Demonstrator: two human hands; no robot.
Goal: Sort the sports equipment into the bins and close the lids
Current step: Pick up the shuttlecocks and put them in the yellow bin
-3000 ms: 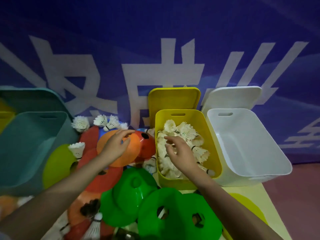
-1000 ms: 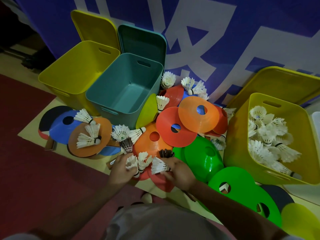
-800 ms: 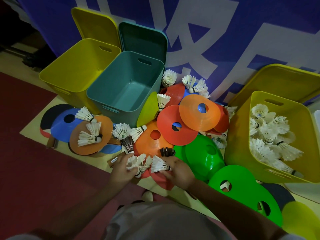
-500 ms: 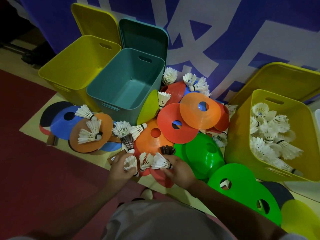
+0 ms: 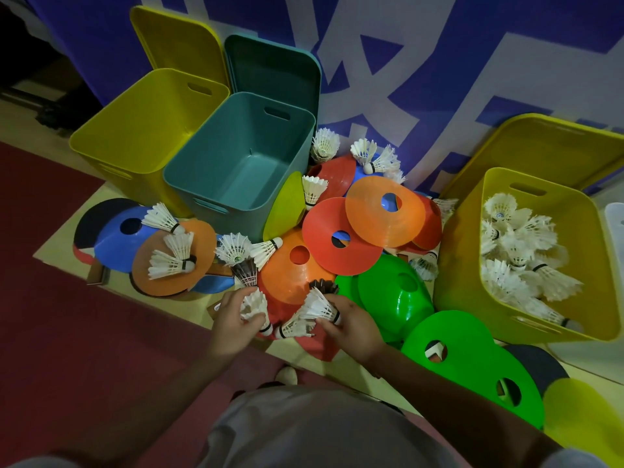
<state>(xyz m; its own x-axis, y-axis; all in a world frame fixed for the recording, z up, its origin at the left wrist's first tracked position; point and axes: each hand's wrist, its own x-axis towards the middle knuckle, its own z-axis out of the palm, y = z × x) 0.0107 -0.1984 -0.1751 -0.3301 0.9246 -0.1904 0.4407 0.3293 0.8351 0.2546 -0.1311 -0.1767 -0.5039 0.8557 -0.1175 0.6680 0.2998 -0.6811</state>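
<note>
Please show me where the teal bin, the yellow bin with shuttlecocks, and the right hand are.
teal bin point(image 5: 216, 184): head view, front wall.
yellow bin with shuttlecocks point(image 5: 452, 265): head view, left outer wall.
right hand point(image 5: 351, 324): head view, back of hand.

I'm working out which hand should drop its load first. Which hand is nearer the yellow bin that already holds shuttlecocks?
Right. The right hand, pinching a shuttlecock, lies left of the yellow bin across the green cones; the left hand is farther left.

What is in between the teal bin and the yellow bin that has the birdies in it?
In the head view, between the teal bin and the shuttlecock-filled yellow bin lies a pile of cones, red, orange and green, with loose shuttlecocks among them.
</note>
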